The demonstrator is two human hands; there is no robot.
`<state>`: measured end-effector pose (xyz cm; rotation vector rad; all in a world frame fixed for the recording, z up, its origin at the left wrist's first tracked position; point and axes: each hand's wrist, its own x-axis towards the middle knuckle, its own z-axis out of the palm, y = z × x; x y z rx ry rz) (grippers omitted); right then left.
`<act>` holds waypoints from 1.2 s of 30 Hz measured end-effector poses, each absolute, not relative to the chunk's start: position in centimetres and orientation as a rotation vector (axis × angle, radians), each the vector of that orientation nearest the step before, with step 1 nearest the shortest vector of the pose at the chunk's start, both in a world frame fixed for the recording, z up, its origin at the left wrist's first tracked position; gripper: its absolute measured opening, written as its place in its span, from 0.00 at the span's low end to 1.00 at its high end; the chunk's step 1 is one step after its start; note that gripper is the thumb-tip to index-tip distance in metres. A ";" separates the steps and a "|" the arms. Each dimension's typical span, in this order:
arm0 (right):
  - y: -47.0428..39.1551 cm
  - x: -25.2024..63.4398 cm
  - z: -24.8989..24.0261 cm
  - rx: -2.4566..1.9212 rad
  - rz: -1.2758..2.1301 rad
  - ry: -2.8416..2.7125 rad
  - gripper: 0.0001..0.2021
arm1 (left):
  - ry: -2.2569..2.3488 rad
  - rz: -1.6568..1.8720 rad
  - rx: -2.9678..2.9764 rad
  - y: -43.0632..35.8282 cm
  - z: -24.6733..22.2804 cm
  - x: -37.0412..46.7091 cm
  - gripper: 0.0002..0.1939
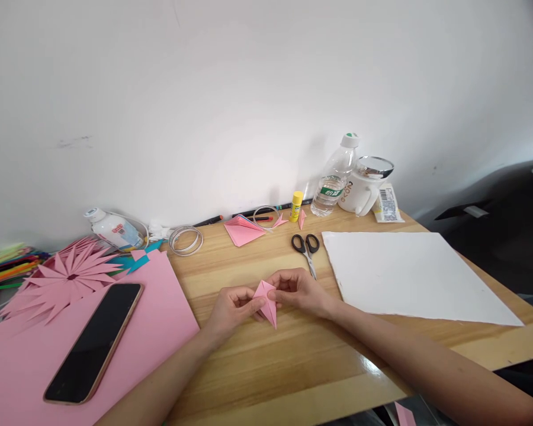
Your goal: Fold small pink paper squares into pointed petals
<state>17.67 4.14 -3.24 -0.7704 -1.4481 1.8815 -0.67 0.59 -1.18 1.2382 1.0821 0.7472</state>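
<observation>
A small pink folded paper, kite-shaped with its long point toward me, is held above the wooden table. My left hand pinches its left edge between thumb and fingers. On the right side, my right hand grips the same paper, thumb on its front. Creases run along the middle of the paper. Black-handled scissors lie just beyond my right hand. Farther back are a stack of pink folded paper, a yellow glue stick and a small pink folded piece.
Right of the scissors lies a white board. A water bottle and white mug stand near the wall. At left, a phone rests on pink sheets, beside a pink paper pinwheel shape. Tape rolls lie behind.
</observation>
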 end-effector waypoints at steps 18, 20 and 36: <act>3.8 17.4 -3.8 -0.735 1.869 -1.475 0.15 | 1.190 0.763 1.210 0.3 -1.3 -0.4 0.16; 3.8 17.3 -3.8 -0.737 1.856 -1.492 0.15 | 1.193 0.765 1.207 0.3 -1.3 -0.4 0.16; 4.0 17.5 -3.2 -0.812 1.848 -1.453 0.14 | 1.170 1.026 1.173 0.6 -1.2 -0.4 0.10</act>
